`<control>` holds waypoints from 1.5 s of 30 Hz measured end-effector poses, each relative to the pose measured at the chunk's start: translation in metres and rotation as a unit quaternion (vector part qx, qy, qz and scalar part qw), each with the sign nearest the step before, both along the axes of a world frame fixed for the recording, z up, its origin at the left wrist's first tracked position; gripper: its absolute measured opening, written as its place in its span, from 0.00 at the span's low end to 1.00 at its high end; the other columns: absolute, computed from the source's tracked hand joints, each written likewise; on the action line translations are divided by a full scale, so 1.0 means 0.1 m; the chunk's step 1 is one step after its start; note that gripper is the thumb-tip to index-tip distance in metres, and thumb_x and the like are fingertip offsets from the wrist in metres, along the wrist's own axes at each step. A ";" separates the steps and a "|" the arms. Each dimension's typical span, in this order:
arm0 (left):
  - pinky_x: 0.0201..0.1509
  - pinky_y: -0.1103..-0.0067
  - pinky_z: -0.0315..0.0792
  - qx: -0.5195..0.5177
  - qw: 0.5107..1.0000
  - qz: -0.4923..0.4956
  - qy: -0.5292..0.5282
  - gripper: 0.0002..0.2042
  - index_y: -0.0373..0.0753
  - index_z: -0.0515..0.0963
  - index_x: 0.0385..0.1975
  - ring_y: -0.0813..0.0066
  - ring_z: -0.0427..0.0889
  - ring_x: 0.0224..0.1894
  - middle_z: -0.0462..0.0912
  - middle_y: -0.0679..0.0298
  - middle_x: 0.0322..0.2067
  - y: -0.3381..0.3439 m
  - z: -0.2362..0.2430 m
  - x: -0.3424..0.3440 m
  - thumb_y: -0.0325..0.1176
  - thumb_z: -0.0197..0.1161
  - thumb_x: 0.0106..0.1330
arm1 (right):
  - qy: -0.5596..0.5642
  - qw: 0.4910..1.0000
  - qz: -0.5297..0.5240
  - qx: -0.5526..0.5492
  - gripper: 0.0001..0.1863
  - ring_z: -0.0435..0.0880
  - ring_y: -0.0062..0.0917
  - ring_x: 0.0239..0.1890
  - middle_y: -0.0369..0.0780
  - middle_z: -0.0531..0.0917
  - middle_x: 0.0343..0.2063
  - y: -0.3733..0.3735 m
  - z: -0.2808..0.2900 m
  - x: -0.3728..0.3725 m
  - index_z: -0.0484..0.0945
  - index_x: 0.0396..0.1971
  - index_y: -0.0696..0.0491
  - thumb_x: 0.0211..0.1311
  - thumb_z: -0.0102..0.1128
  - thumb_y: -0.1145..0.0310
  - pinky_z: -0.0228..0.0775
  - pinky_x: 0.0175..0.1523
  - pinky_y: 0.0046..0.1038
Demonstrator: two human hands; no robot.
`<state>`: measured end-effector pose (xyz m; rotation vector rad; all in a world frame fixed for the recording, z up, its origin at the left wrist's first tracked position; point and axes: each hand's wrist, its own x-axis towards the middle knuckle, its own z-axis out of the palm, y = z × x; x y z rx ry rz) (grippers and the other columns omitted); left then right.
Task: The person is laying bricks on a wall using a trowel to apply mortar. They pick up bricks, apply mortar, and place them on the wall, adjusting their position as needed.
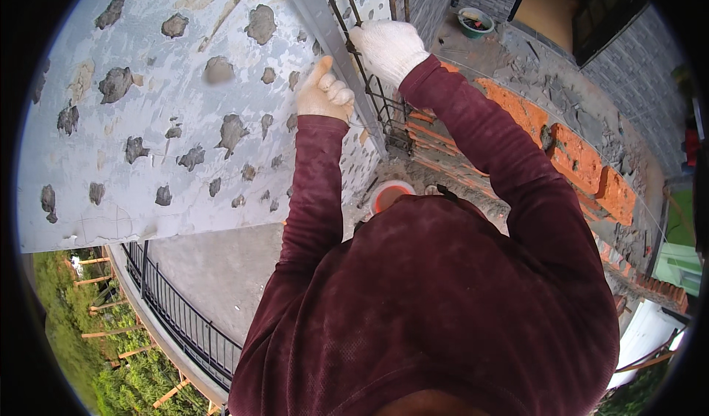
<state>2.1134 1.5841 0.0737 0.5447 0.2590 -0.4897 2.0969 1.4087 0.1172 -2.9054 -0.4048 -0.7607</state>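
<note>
A tall cage of rusty rebar point(341, 6) stands beside the pitted wall, with a long grey straight bar point(314, 13) running along its left side. My right hand point(388, 49), in a white knitted glove, is closed at the rebar, its fingertips partly hidden behind the back of the hand. Lower and to the left, my left hand point(325, 94) wears a similar glove. Its fingers are curled in and its thumb points up, close to the grey bar. Whatever those fingers may hold is hidden.
The grey-white wall point(199, 83) is covered in chipped patches. A row of orange bricks point(576, 154) runs along the right. An orange-lined bucket point(390, 193) sits below my hands, and a green basin point(475, 22) stands farther back. A black railing point(185, 327) edges the floor at lower left.
</note>
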 end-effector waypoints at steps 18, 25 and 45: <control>0.17 0.81 0.55 -0.116 0.990 -0.066 0.046 0.13 0.47 0.77 0.31 0.81 0.54 0.13 0.55 0.77 0.14 -0.13 -0.10 0.06 0.40 0.54 0.81 | 0.139 0.983 0.086 0.082 0.18 0.85 0.43 0.37 0.44 0.84 0.30 0.06 -0.26 -1.48 0.80 0.44 0.50 0.70 0.58 0.50 0.75 0.43 0.45; 0.19 0.81 0.57 -0.042 0.997 -0.054 0.019 0.09 0.49 0.79 0.36 0.82 0.56 0.14 0.61 0.78 0.16 -0.25 -0.02 0.00 0.41 0.57 0.80 | 0.098 0.912 0.133 0.374 0.08 0.85 0.48 0.34 0.48 0.84 0.28 0.14 -0.70 -1.36 0.78 0.38 0.53 0.70 0.53 0.64 0.75 0.38 0.49; 0.33 0.69 0.84 0.522 0.810 0.063 -0.261 0.32 0.39 0.62 0.71 0.65 0.84 0.28 0.83 0.53 0.35 -0.10 0.17 0.18 0.20 0.58 0.65 | 0.162 0.890 0.219 0.366 0.07 0.82 0.48 0.24 0.47 0.79 0.19 -0.29 -1.06 -1.10 0.75 0.38 0.53 0.69 0.51 0.67 0.71 0.29 0.51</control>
